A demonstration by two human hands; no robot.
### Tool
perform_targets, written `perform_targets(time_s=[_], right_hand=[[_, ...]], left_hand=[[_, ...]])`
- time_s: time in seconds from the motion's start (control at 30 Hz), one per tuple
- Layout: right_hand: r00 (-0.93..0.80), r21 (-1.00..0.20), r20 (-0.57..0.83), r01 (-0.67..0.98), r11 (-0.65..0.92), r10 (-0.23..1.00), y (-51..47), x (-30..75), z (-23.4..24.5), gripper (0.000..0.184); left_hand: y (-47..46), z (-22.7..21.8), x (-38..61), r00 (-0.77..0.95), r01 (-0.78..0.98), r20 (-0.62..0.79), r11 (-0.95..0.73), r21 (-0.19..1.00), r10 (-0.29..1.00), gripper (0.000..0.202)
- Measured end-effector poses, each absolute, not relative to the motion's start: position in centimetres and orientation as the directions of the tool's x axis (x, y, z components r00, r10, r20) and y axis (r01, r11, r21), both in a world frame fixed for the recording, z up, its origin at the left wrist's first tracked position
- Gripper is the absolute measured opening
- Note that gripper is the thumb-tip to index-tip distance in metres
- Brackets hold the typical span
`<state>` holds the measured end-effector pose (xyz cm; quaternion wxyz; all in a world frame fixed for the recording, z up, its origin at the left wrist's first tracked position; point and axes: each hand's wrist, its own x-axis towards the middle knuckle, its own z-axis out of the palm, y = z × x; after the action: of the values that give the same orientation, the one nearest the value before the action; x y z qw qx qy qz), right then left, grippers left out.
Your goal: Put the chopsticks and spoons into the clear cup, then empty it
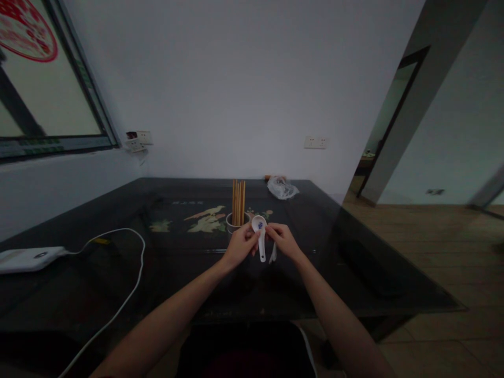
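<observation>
The left hand [241, 244] and right hand [282, 239] were nearly closed, fingertips pinching a white spoon [262, 247] between them, its bowl pointing far and its handle near. A blue mark showed inside the bowl. The spoon was above the middle of the dark desk [189, 268]. Just beyond the left hand stood a cup [230, 227] of upright chopsticks [238, 202]; a clear plastic bag [281, 188] lay at the far edge, slightly right.

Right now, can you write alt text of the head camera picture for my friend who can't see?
A person's left hand and right hand hold a white spoon over a dark table. Chopsticks stand in a cup behind the left hand.
</observation>
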<state>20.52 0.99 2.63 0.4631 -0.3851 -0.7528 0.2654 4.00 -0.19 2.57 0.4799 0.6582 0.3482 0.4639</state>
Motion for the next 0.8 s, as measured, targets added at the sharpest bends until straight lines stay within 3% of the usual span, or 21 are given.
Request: perform_targets(time_s=[0.27, 0.43, 0.57, 0.8], right_hand=[[-0.064, -0.874, 0.399, 0.276, 0.4, 0.915, 2.1, 20.5, 1.6, 0.054], [-0.104, -0.887, 0.333, 0.304, 0.349, 0.937, 3.1, 20.2, 0.6, 0.035], [-0.135, -0.858, 0.285, 0.405, 0.315, 0.949, 3.9, 19.9, 0.7, 0.022], [-0.213, -0.775, 0.129, 0.588, 0.233, 0.968, 5.1, 18.2, 1.5, 0.058]], left_hand=[[0.9, 4.1, 2.5, 0.232, -0.059, 0.347, -0.342, 0.938, 0.909, 0.032], [3.4, 6.1, -0.6, 0.022, -0.129, 0.456, -0.45, 0.884, 0.89, 0.03], [5.5, 7.1, -2.6, -0.073, -0.089, 0.5, -0.505, 0.858, 0.863, 0.027], [7.1, 5.9, -3.0, -0.116, -0.006, 0.433, -0.436, 0.9, 0.894, 0.027]])
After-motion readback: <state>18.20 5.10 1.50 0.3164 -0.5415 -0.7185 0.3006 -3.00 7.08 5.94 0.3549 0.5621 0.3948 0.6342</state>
